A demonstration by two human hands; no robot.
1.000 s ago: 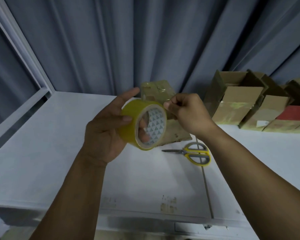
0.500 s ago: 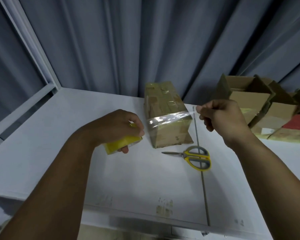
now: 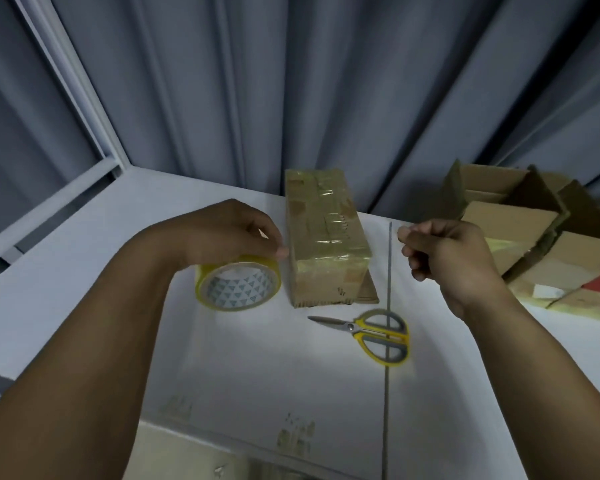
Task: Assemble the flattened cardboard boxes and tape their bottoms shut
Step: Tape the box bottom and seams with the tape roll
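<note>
The scissors (image 3: 371, 330) lie on the table (image 3: 257, 375), on my side of my right fingers and apart from them. My left hand (image 3: 222, 233) has its fingers curled down over the top of the tape roll (image 3: 238, 287), gripping it. My right hand (image 3: 454, 258) is curled with thumb against forefinger, and I cannot tell if tape is pinched there. The taped box (image 3: 326, 244) stands between my two sets of fingertips, just beside the left ones, and open boxes (image 3: 520, 223) are stacked beyond my right fingers.

A taped box (image 3: 326, 244), scissors (image 3: 371, 332) (yellow-handled) and open boxes (image 3: 510, 220) at right are carried by the white table (image 3: 257, 368).
</note>
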